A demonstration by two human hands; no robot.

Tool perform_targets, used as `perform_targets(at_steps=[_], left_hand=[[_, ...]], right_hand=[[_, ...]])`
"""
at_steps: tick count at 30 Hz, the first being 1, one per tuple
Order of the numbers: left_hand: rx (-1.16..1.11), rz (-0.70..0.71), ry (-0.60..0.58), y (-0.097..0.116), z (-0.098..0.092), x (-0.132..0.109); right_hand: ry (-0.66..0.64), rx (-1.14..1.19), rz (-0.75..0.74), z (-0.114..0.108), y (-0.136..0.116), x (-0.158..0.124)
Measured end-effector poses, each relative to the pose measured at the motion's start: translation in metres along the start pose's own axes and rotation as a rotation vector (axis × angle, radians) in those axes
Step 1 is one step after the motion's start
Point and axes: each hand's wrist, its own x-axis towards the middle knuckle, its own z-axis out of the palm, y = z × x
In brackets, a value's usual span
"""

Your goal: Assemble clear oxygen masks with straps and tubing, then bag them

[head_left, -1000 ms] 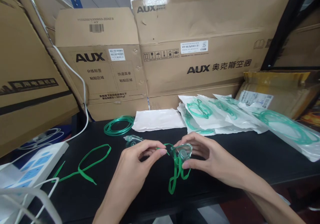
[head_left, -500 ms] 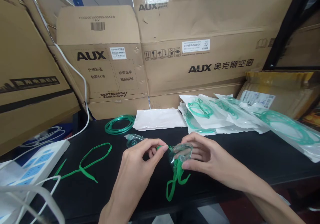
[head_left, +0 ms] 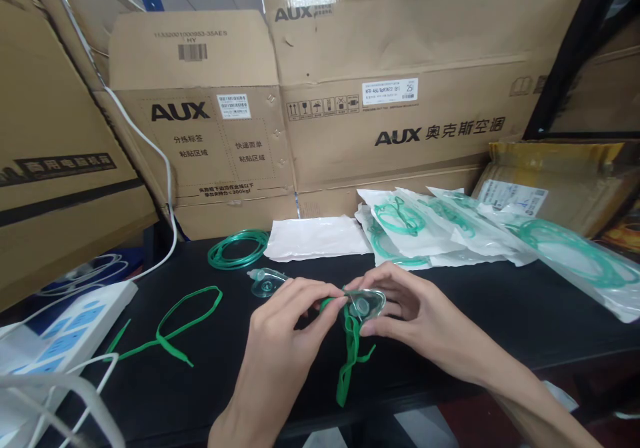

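Over the black table (head_left: 525, 315) my right hand (head_left: 410, 311) grips a small clear plastic mask (head_left: 369, 301). My left hand (head_left: 293, 318) pinches the end of a green elastic strap (head_left: 350, 358) right at the mask's left edge. The strap hangs down from the mask in a loop. A second clear mask (head_left: 265, 281) lies on the table just beyond my left hand. A loose green strap (head_left: 173, 328) lies to the left, and a coil of green tubing (head_left: 237, 249) sits behind it.
Sealed bags of green tubing (head_left: 450, 231) are piled at the back right, with a flat white bag (head_left: 317, 238) beside them. Large cardboard boxes (head_left: 390, 88) wall in the back and left. A white power strip (head_left: 65, 331) and cables lie at the left edge.
My left hand moved right until its fingertips met the mask's edge. The hanging strap loop shifted a little beneath the mask.
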Motion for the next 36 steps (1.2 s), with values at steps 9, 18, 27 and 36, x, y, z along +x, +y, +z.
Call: perform_targets(at_steps=[9,18,27,36], left_hand=[[-0.037,0.077,0.043,0.001,0.004,0.000],[-0.073,0.083,0.027,0.004,0.009,-0.002],[-0.077,-0.246,-0.141,0.008,0.014,-0.004],[-0.060,-0.340,-0.170,0.014,0.013,-0.002]], right_hand=[[0.052,-0.045,-0.094,-0.001,-0.004,0.001],[0.115,-0.036,-0.069,0.007,0.003,0.005],[0.203,-0.108,-0.168,0.014,0.001,0.002],[0.238,-0.152,-0.206,0.021,0.002,0.000]])
